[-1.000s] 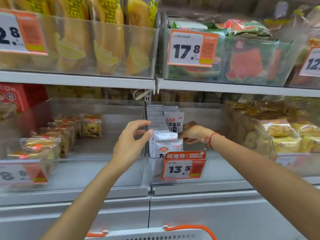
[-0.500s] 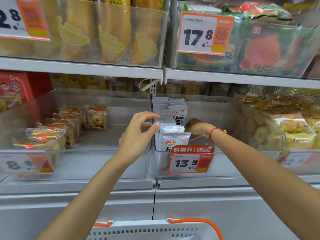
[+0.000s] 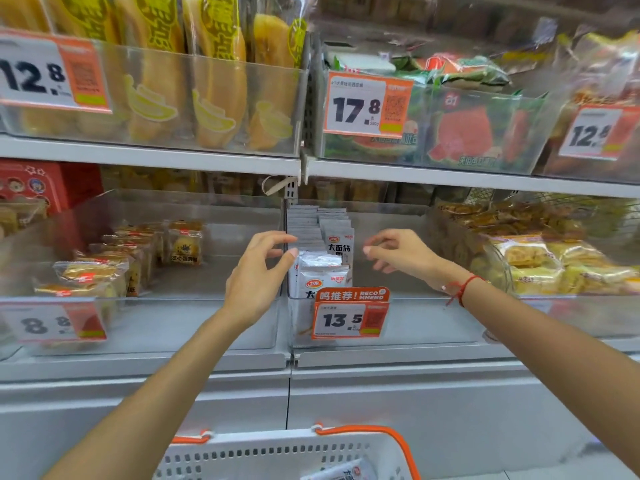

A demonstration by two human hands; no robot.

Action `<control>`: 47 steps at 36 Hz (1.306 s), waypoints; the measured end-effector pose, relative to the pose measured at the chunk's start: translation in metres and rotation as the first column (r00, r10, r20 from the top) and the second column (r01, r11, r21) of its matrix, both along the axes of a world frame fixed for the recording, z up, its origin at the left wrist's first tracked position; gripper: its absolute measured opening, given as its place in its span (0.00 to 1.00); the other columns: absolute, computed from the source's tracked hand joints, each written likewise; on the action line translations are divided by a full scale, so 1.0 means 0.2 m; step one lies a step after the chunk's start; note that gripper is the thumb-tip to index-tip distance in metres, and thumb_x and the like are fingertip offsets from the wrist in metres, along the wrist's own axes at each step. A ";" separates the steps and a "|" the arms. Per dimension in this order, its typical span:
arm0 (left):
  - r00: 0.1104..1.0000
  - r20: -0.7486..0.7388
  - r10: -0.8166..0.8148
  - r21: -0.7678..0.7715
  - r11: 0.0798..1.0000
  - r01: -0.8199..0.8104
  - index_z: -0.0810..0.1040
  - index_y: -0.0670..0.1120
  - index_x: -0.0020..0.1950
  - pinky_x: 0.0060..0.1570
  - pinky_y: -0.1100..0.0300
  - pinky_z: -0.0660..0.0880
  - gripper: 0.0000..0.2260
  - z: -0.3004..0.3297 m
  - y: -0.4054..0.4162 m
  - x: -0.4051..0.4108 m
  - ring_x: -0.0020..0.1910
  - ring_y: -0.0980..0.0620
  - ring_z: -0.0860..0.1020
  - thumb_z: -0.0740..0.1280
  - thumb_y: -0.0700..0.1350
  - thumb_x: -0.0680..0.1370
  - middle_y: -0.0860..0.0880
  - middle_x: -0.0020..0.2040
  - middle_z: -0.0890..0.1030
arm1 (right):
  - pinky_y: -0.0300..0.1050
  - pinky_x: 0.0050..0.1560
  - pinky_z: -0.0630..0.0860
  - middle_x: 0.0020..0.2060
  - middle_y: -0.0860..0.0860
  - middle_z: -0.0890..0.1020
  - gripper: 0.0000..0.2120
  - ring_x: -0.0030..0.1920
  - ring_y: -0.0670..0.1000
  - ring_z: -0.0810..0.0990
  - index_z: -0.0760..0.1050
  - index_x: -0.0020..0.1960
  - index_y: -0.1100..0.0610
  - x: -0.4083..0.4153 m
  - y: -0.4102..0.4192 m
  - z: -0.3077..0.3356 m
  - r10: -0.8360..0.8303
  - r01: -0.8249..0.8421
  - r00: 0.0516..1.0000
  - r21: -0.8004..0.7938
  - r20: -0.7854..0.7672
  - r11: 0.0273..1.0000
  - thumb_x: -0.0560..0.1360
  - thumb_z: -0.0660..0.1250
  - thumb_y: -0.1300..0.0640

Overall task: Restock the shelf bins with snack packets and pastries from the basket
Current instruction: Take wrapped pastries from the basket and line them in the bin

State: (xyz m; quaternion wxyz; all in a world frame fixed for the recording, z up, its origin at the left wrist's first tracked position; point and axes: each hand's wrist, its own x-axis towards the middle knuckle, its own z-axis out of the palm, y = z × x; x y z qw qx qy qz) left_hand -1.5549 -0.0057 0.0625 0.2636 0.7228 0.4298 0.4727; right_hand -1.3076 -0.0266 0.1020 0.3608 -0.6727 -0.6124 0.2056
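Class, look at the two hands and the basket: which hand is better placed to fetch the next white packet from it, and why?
Probably the right hand. It hangs free with loosely curled fingers, holding nothing, and the white packet lies at the basket's right side. The left hand is at the shelved packets, seemingly steadying them.

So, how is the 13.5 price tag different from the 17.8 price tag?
The 13.5 price tag hangs on the middle shelf's bin, in front of the white packets; the 17.8 price tag hangs on the upper shelf's bin, in front of the watermelon-print bags. The 13.5 price tag has an orange "RECOMMEND" header on top; the 17.8 price tag has none. Both are white with black numbers and an orange part at the right.
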 end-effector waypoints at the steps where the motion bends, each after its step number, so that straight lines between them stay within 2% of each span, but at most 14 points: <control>1: 1.000 -0.007 0.019 0.007 1.000 -0.019 0.74 0.64 0.55 0.60 0.45 0.73 0.06 0.01 -0.01 0.00 0.53 0.67 0.74 0.64 0.54 0.79 0.67 0.57 0.70 | 0.34 0.36 0.78 0.47 0.53 0.83 0.09 0.38 0.46 0.82 0.77 0.56 0.56 -0.01 -0.04 0.02 0.008 -0.008 1.000 0.042 -0.005 0.999 0.77 0.68 0.56; 5: 0.992 -0.006 0.127 0.097 0.987 -0.126 0.76 0.59 0.59 0.52 0.52 0.75 0.10 0.04 -0.10 -0.02 0.54 0.61 0.76 0.65 0.56 0.78 0.63 0.58 0.74 | 0.32 0.32 0.75 0.38 0.48 0.82 0.05 0.31 0.40 0.79 0.79 0.51 0.54 -0.10 -0.23 0.07 0.031 -0.023 0.999 0.186 -0.041 0.982 0.76 0.69 0.55; 10: 0.990 0.102 0.100 0.163 0.980 -0.115 0.77 0.58 0.52 0.41 0.61 0.74 0.05 0.02 -0.33 -0.07 0.45 0.63 0.77 0.67 0.54 0.77 0.62 0.47 0.80 | 0.32 0.31 0.73 0.35 0.50 0.82 0.02 0.32 0.40 0.78 0.79 0.46 0.56 -0.25 -0.48 0.01 0.224 -0.199 0.962 0.157 -0.156 0.967 0.74 0.70 0.58; 16: 0.995 0.055 0.084 -0.050 0.995 -0.081 0.78 0.60 0.43 0.42 0.56 0.76 0.06 -0.27 -0.48 -0.12 0.42 0.64 0.78 0.66 0.60 0.75 0.65 0.40 0.81 | 0.34 0.33 0.74 0.34 0.49 0.81 0.03 0.31 0.44 0.78 0.78 0.49 0.56 -0.35 -0.54 -0.33 0.398 -0.403 0.915 -0.210 -0.066 0.891 0.75 0.69 0.62; 20: 0.998 -0.056 0.029 -0.211 0.977 -0.040 0.79 0.59 0.45 0.48 0.56 0.77 0.04 -0.53 -0.53 -0.16 0.44 0.63 0.79 0.67 0.55 0.77 0.61 0.42 0.82 | 0.34 0.37 0.77 0.38 0.50 0.83 0.07 0.35 0.48 0.81 0.80 0.53 0.61 -0.37 -0.54 -0.57 0.489 -0.407 0.870 -0.461 0.067 0.788 0.77 0.65 0.63; 22: 0.990 -0.138 -0.004 -0.286 0.957 -0.036 0.79 0.58 0.47 0.48 0.55 0.78 0.04 -0.65 -0.55 -0.18 0.45 0.61 0.79 0.66 0.54 0.78 0.59 0.44 0.82 | 0.37 0.40 0.78 0.45 0.57 0.84 0.08 0.36 0.49 0.80 0.79 0.54 0.61 -0.37 -0.53 -0.67 0.534 -0.405 0.841 -0.558 0.083 0.724 0.77 0.65 0.63; 26: 0.950 -0.296 -0.104 -0.423 0.905 -0.033 0.77 0.57 0.49 0.46 0.60 0.76 0.02 -0.84 -0.59 -0.21 0.47 0.60 0.79 0.64 0.52 0.80 0.60 0.47 0.81 | 0.37 0.43 0.76 0.51 0.58 0.83 0.10 0.38 0.49 0.79 0.78 0.58 0.62 -0.41 -0.55 -0.87 0.597 -0.365 0.792 -0.687 0.126 0.629 0.78 0.64 0.61; 29: 0.890 -0.383 -0.250 -0.534 0.846 0.008 0.79 0.54 0.53 0.49 0.59 0.76 0.05 -0.99 -0.60 -0.23 0.48 0.58 0.78 0.64 0.49 0.80 0.59 0.49 0.80 | 0.38 0.40 0.72 0.49 0.56 0.83 0.10 0.42 0.50 0.78 0.79 0.55 0.61 -0.44 -0.57 -1.05 0.649 -0.316 0.742 -0.766 0.169 0.560 0.78 0.63 0.60; 34: 0.718 -0.438 -0.540 -0.693 0.712 0.113 0.82 0.50 0.50 0.50 0.58 0.75 0.06 -1.22 -0.69 -0.22 0.49 0.55 0.78 0.66 0.47 0.79 0.57 0.46 0.80 | 0.50 0.51 0.79 0.50 0.58 0.84 0.09 0.51 0.57 0.81 0.83 0.52 0.63 -0.54 -0.66 -1.27 0.742 -0.334 0.664 -0.852 0.091 0.404 0.74 0.68 0.62; 38: 0.547 -0.267 -0.794 -0.854 0.458 0.248 0.84 0.44 0.54 0.49 0.59 0.74 0.08 -1.35 -0.80 -0.18 0.48 0.51 0.78 0.68 0.41 0.77 0.46 0.52 0.83 | 0.42 0.43 0.71 0.56 0.55 0.81 0.14 0.52 0.54 0.78 0.80 0.57 0.61 -0.60 -0.76 -1.35 0.874 -0.328 0.487 -0.925 0.007 0.190 0.73 0.73 0.58; 40: 0.484 -0.220 -0.847 -0.882 0.385 0.273 0.82 0.43 0.58 0.47 0.62 0.72 0.10 -1.36 -0.84 -0.15 0.49 0.51 0.76 0.67 0.42 0.79 0.44 0.56 0.82 | 0.40 0.40 0.68 0.58 0.54 0.79 0.20 0.51 0.52 0.74 0.78 0.61 0.59 -0.59 -0.80 -1.37 0.921 -0.310 0.389 -0.942 0.000 0.130 0.72 0.73 0.53; 43: 0.469 -0.138 -0.873 -0.912 0.297 0.284 0.81 0.42 0.61 0.47 0.70 0.71 0.13 -1.38 -0.90 -0.10 0.51 0.53 0.75 0.67 0.46 0.79 0.46 0.58 0.81 | 0.39 0.42 0.67 0.57 0.52 0.80 0.22 0.53 0.53 0.76 0.77 0.63 0.56 -0.58 -0.83 -1.40 0.938 -0.334 0.346 -0.934 0.007 0.130 0.72 0.73 0.50; 45: 0.478 -0.104 -0.872 -0.926 0.261 0.274 0.82 0.43 0.59 0.52 0.63 0.74 0.13 -1.41 -0.94 -0.08 0.53 0.51 0.77 0.69 0.48 0.78 0.49 0.53 0.81 | 0.38 0.41 0.68 0.54 0.51 0.82 0.20 0.49 0.52 0.76 0.79 0.61 0.56 -0.58 -0.83 -1.40 0.940 -0.344 0.340 -0.930 0.007 0.131 0.71 0.74 0.49; 47: 0.491 -0.104 -0.865 -0.919 0.273 0.286 0.83 0.43 0.53 0.47 0.66 0.74 0.10 -1.42 -0.96 -0.07 0.46 0.54 0.76 0.71 0.48 0.76 0.55 0.43 0.78 | 0.37 0.37 0.68 0.53 0.53 0.83 0.18 0.48 0.52 0.76 0.80 0.58 0.58 -0.58 -0.82 -1.40 0.933 -0.355 0.359 -0.924 0.004 0.141 0.71 0.74 0.52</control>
